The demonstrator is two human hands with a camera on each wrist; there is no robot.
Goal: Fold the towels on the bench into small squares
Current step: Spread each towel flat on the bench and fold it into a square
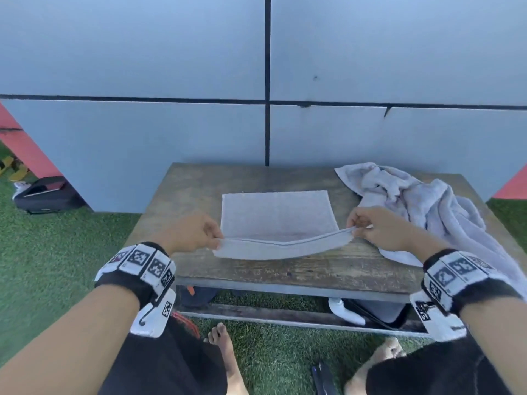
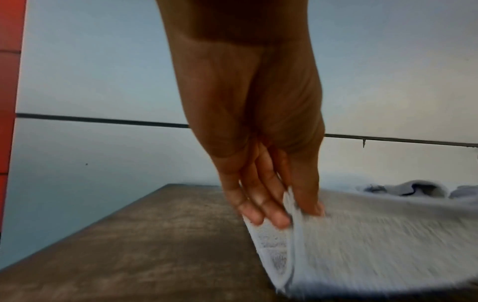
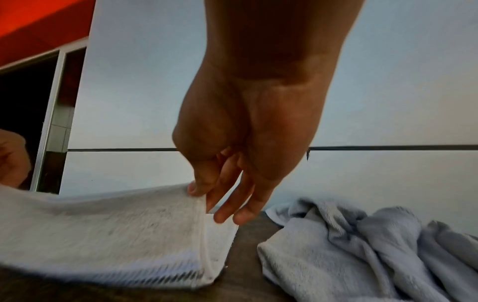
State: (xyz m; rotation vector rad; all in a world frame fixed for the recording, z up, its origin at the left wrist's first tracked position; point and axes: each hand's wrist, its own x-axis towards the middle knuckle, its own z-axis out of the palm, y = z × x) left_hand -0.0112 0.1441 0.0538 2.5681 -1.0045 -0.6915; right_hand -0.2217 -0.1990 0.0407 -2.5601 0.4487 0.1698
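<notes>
1. Your left hand (image 1: 196, 230) pinches the near left corner of the flat towel (image 1: 278, 213), thumb on top and fingers (image 2: 261, 206) underneath, as the left wrist view shows.
2. Your right hand (image 1: 376, 228) pinches the near right corner of the same towel between the thumb and the index finger; the other fingers (image 3: 240, 206) hang straight beside the cloth.
3. Between your two hands the near edge of the flat towel is raised off the tabletop (image 1: 196, 189) and sags a little in the middle, with a narrow strip of cloth hanging below the lifted hem.
4. The rest of the flat towel lies spread on the middle of the tabletop, its far edge straight and roughly parallel to the wall (image 1: 142, 138).
5. A crumpled towel (image 1: 422, 206) sits in a loose heap on the right side of the tabletop, just beside your right hand; part of it trails toward the near right edge, behind your right wrist.
6. Both your wrists wear bands with black-and-white square markers (image 1: 139, 260).
7. Under the tabletop, dark bags and a white object rest on a lower shelf (image 1: 256, 310); what they are is hard to tell.
8. Your bare feet (image 1: 225, 352) stand on green turf (image 1: 57, 252) near the tabletop.
9. A dark case (image 1: 42, 195) lies on the turf far to the left, against the wall.
</notes>
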